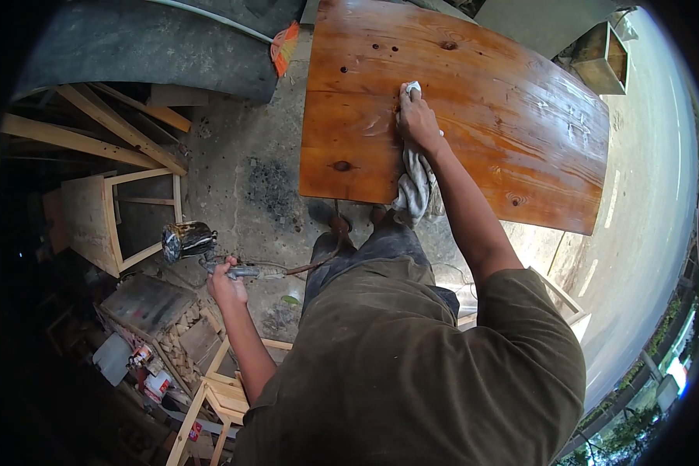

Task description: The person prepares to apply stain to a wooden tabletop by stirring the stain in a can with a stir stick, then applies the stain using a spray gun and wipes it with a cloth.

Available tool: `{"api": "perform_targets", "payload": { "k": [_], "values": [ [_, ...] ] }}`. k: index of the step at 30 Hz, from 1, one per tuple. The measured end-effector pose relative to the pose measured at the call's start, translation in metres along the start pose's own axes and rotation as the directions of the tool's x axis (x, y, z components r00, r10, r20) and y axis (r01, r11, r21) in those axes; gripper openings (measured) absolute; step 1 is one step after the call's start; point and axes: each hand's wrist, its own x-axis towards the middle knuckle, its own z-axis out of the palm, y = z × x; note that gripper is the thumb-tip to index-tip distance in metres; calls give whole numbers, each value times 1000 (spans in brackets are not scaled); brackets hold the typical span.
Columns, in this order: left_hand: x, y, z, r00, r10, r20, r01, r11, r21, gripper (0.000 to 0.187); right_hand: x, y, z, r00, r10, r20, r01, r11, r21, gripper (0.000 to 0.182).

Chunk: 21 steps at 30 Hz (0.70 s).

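Note:
My right hand [418,123] presses a white cloth [416,182] against a glossy reddish-brown wooden tabletop [512,132]. The cloth bunches at the fingertips and trails down past the board's near edge. Dark knots and a few small round holes mark the wood, and light glares off its right part. Off to the left, my left hand [227,283] is closed around a spray gun [245,272]. A paint-stained metal cup [188,240] sits on the gun, and a brown hose [311,266] runs from it toward my legs.
Wooden frames [144,210] and long planks [93,140] stand at the left. A wooden box [147,303] and pale frame pieces [225,396] lie lower left. An orange broom head [284,48] is near the tabletop's upper left corner. A road [652,171] runs along the right.

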Motion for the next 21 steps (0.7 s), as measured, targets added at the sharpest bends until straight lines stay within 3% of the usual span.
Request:
{"api": "perform_targets", "payload": {
  "k": [3,7,10,11,13,14,17,20,21],
  "values": [
    [8,-5,-7,1000,9,6,-9,1000,-20,41,2,12,2,967,77,243,-43,989,-142,56],
    [-5,-2,1,999,12,-34,-13,1000,-27,43,10,8,-25,989,30,143,-21,998,-66,52],
    [-9,0,3,998,0,-70,-2,1000,-23,46,19,-12,-59,998,-51,-39,57,982,181,53],
    [-10,-1,2,996,-6,-86,4,1000,-19,47,21,-23,-75,999,26,46,-40,946,322,57],
    [-9,-2,1,995,-9,-96,7,1000,-17,48,23,-10,-54,999,31,14,-34,948,317,51],
    [-8,-3,0,995,-11,-100,10,1000,-15,48,21,-1,-39,999,35,-3,-32,949,315,49],
    [-13,-1,3,997,-15,-75,12,999,-35,50,12,22,3,979,70,193,-85,994,73,38],
    [-17,2,9,994,16,-111,-18,1000,-25,20,2,15,1,971,89,223,-76,995,-66,30],
    [-17,1,7,994,10,-105,-14,999,-30,28,4,15,-4,975,58,216,-46,997,-61,30]
  ]
}}
